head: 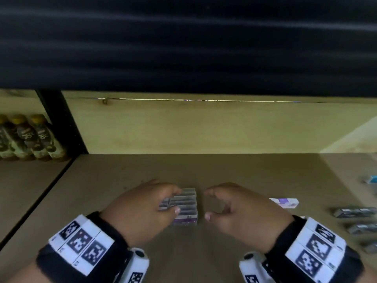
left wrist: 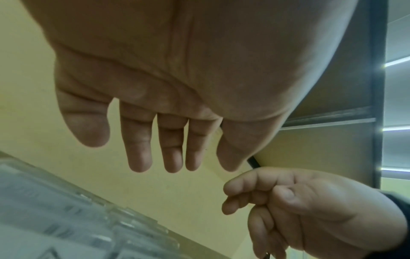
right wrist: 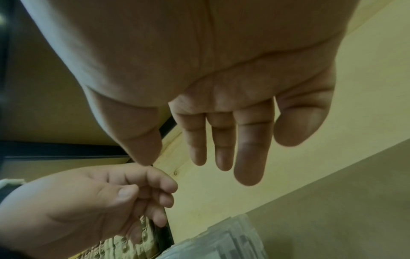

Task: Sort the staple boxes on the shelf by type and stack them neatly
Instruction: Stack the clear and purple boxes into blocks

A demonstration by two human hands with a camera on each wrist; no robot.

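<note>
Judging by its small, tightly packed cartons, we expect the stack of staple boxes (head: 184,205) mid-shelf (head: 224,170) to be dense, stiff and apt to shear apart. Our left hand (head: 140,209) hovers loosely curled at its left side, our right hand (head: 238,209) empty just beside it. We would press both flat sides together, low down.

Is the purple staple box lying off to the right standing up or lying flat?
Lying flat. The purple staple box rests on its broad face on the shelf, low and apart from both hands.
</note>
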